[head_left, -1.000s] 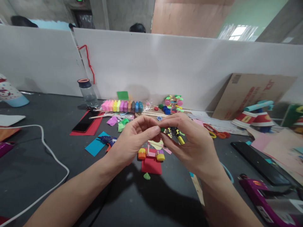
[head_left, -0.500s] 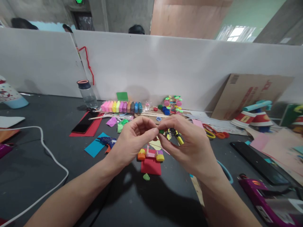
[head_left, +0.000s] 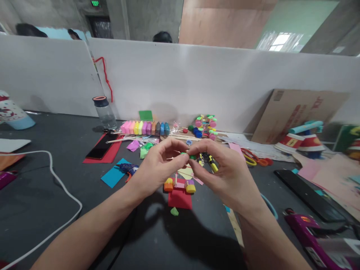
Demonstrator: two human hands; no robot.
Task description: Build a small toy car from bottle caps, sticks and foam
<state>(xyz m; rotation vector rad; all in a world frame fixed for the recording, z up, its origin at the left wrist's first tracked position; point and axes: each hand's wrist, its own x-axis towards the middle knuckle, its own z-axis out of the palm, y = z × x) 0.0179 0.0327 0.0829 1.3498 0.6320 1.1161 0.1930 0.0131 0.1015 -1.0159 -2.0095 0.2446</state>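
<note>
Both hands meet over the middle of the table, fingertips together. Between the thumb and fingers of my right hand (head_left: pixel 226 168) is a small dark-green lump of modelling clay (head_left: pixel 192 157). My left hand (head_left: pixel 161 165) pinches at the same green clay, a bit of it showing above the thumb. The fingers partly cover its shape. Below them, a small model (head_left: pixel 179 184) with orange, yellow, purple and pink clay blocks rests on a red square (head_left: pixel 180 199). A light-green scrap (head_left: pixel 174 211) lies just in front of the square.
A row of coloured clay packs (head_left: pixel 144 128) sits at the back beside a water bottle (head_left: pixel 104 112). Left are a phone (head_left: pixel 100 146) and a glue gun (head_left: pixel 127 168); right, scissors (head_left: pixel 254 157), a black phone-like slab (head_left: pixel 309 195) and a purple tool (head_left: pixel 312 240). A cable (head_left: pixel 63 183) crosses the left.
My fingers have shifted slightly around the clay, and a green bit now shows by the left thumb as well. Things on the table stay in place; the view moved a little.
</note>
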